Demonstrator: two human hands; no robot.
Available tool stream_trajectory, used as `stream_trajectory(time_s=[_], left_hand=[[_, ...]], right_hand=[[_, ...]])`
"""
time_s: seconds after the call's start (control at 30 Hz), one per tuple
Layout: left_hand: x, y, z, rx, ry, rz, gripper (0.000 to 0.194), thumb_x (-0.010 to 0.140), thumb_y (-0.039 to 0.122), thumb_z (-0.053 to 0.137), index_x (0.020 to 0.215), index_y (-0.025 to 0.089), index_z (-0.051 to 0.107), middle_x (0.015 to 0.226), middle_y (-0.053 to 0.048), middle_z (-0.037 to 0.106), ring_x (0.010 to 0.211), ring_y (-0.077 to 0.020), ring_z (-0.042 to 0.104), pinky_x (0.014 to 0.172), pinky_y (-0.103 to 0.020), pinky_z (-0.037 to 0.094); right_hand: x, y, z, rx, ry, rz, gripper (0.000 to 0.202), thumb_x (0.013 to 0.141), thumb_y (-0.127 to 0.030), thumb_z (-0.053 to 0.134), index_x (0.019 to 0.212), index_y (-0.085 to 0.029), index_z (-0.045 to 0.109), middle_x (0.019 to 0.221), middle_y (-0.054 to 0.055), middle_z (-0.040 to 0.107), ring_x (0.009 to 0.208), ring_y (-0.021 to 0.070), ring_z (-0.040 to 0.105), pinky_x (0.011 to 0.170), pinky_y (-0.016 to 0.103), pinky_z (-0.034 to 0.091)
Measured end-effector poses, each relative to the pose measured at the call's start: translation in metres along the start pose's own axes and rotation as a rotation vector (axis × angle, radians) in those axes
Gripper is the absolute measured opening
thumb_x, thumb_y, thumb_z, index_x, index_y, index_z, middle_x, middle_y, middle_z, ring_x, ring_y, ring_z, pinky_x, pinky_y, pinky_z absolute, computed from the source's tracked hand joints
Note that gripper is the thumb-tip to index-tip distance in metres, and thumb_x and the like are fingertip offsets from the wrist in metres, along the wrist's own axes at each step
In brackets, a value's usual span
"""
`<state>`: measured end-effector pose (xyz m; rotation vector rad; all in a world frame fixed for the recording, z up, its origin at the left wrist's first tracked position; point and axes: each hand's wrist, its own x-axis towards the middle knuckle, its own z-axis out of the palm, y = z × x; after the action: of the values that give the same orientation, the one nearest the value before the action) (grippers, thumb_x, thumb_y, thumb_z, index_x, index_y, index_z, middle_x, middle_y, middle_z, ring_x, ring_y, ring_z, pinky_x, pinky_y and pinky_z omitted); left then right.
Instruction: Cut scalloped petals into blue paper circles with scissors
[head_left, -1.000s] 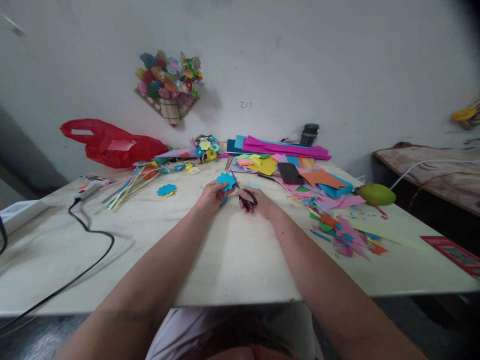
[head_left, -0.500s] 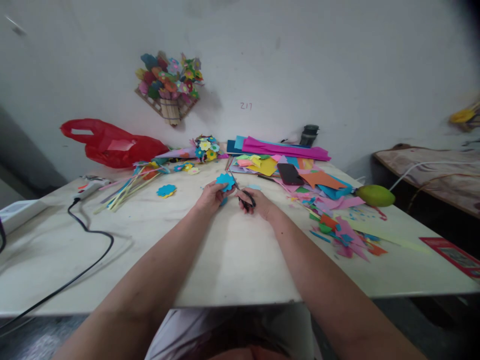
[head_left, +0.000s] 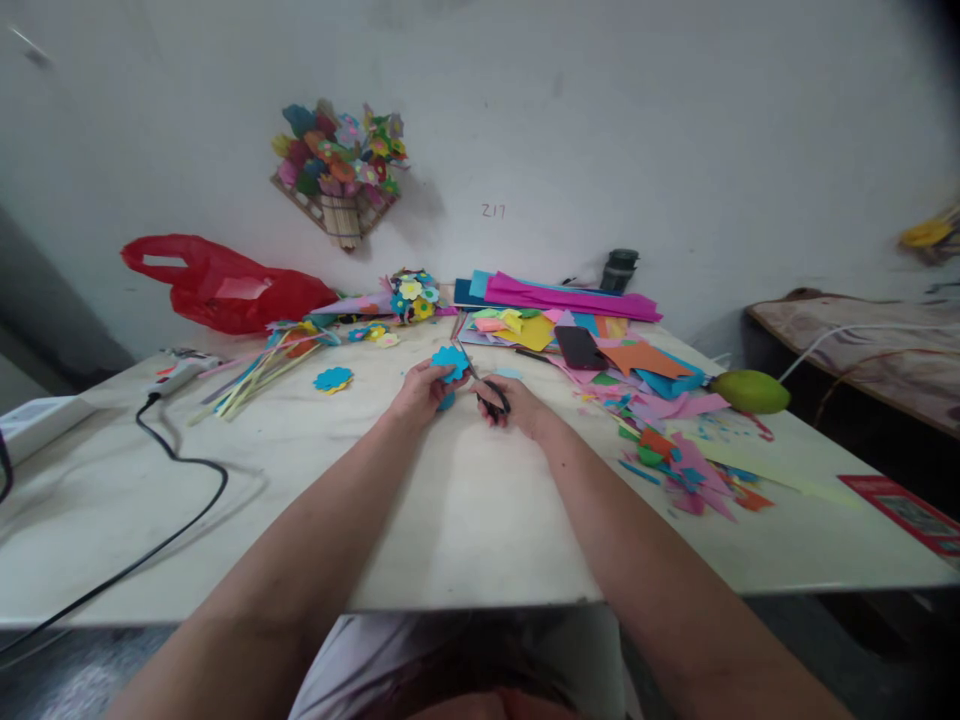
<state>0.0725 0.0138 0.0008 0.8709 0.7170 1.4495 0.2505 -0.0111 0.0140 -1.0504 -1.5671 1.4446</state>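
Between the fingers of my left hand (head_left: 421,393) is a blue scalloped flower cutout (head_left: 449,364), held just above the table. My right hand (head_left: 517,402) grips black-handled scissors (head_left: 492,396), their blades pointing up and left at the cutout's right edge. Whether the blades touch the cutout, I cannot tell. Under my left fingers a small blue piece (head_left: 447,402) shows. Left of that hand, a blue flower cutout (head_left: 333,379) lies over a yellow one.
Paper scraps (head_left: 686,470) and a phone (head_left: 579,348) lie to the right, near a green fruit (head_left: 750,391). At left are paper strips (head_left: 251,385), a glue gun (head_left: 176,378) with its black cord, and a red bag (head_left: 232,285). Folded sheets (head_left: 566,296) lie along the wall.
Almost nothing differs. Both hands, the blue cutout and the scissors keep nearly the same place, with only a very slight shift.
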Motion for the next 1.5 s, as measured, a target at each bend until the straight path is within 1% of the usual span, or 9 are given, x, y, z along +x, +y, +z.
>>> stream_trajectory(time_s=[0.2,0.4,0.6,0.73,0.97,1.13,1.27,1.4,1.5], left_hand=[[0.0014,0.0005,-0.0020,0.015,0.002,-0.003,0.020,0.063,0.012,0.076,0.081,0.011,0.070,0.083,-0.010,0.073,0.094,-0.0285,0.073,0.088,-0.043,0.061],[0.0019,0.0014,-0.0037,0.026,-0.006,-0.004,0.021,0.061,0.013,0.077,0.081,0.012,0.070,0.083,-0.009,0.073,0.090,-0.0268,0.073,0.084,-0.041,0.062],[0.0012,0.0025,-0.0035,0.030,0.007,-0.012,0.018,0.063,0.012,0.075,0.080,0.011,0.070,0.083,-0.010,0.074,0.092,-0.0276,0.074,0.083,-0.040,0.062],[0.0017,0.0025,-0.0046,0.024,0.032,-0.015,0.014,0.065,0.011,0.073,0.078,0.011,0.071,0.081,-0.010,0.074,0.089,-0.0251,0.074,0.085,-0.038,0.062],[0.0019,0.0032,-0.0050,0.017,0.024,-0.020,0.014,0.065,0.010,0.073,0.079,0.010,0.071,0.083,-0.010,0.075,0.084,-0.0221,0.074,0.085,-0.036,0.062],[0.0018,0.0039,-0.0050,0.015,0.027,-0.019,0.016,0.065,0.011,0.073,0.081,0.011,0.071,0.087,-0.011,0.076,0.092,-0.0248,0.074,0.084,-0.036,0.062],[0.0009,0.0047,-0.0045,0.004,0.026,-0.010,0.018,0.063,0.011,0.075,0.080,0.012,0.071,0.084,-0.009,0.076,0.081,-0.0208,0.074,0.082,-0.034,0.063],[-0.0004,0.0061,-0.0032,0.014,0.032,-0.012,0.018,0.061,0.012,0.075,0.078,0.013,0.070,0.081,-0.008,0.075,0.077,-0.0203,0.073,0.079,-0.034,0.063],[-0.0007,0.0067,-0.0033,0.063,0.041,-0.033,0.017,0.061,0.012,0.074,0.077,0.013,0.068,0.077,-0.007,0.073,0.070,-0.0192,0.071,0.071,-0.032,0.061]], right_hand=[[0.0018,0.0021,-0.0019,-0.004,-0.015,0.002,0.019,0.094,-0.032,0.065,0.084,-0.015,0.062,0.057,-0.003,0.060,0.039,0.0064,0.052,0.033,0.015,0.030],[0.0031,0.0032,-0.0022,-0.019,-0.022,-0.003,0.017,0.096,-0.028,0.061,0.085,-0.015,0.062,0.056,-0.004,0.060,0.039,0.0061,0.052,0.033,0.016,0.030],[0.0023,0.0018,-0.0014,-0.021,-0.027,0.008,0.016,0.096,-0.027,0.062,0.085,-0.015,0.062,0.055,-0.004,0.059,0.039,0.0063,0.052,0.033,0.016,0.029],[0.0018,0.0010,-0.0010,-0.026,-0.031,0.015,0.016,0.095,-0.026,0.062,0.083,-0.015,0.062,0.055,-0.004,0.059,0.039,0.0062,0.051,0.034,0.016,0.029],[0.0045,0.0034,-0.0018,-0.035,-0.036,0.024,0.017,0.092,-0.028,0.065,0.080,-0.016,0.060,0.054,-0.005,0.058,0.038,0.0063,0.050,0.034,0.017,0.028],[0.0045,0.0033,-0.0017,-0.050,-0.037,0.016,0.018,0.090,-0.028,0.066,0.077,-0.017,0.059,0.053,-0.005,0.057,0.037,0.0060,0.048,0.033,0.017,0.027],[0.0038,0.0025,-0.0010,-0.051,-0.034,0.024,0.017,0.089,-0.026,0.066,0.077,-0.016,0.058,0.052,-0.005,0.056,0.036,0.0057,0.047,0.033,0.016,0.026],[0.0029,0.0027,-0.0015,-0.027,-0.031,0.012,0.017,0.091,-0.029,0.064,0.081,-0.016,0.061,0.054,-0.004,0.059,0.038,0.0058,0.049,0.033,0.016,0.028],[0.0022,0.0028,-0.0028,-0.011,-0.019,-0.006,0.020,0.092,-0.033,0.063,0.081,-0.016,0.061,0.055,-0.003,0.060,0.038,0.0067,0.052,0.033,0.016,0.030]])
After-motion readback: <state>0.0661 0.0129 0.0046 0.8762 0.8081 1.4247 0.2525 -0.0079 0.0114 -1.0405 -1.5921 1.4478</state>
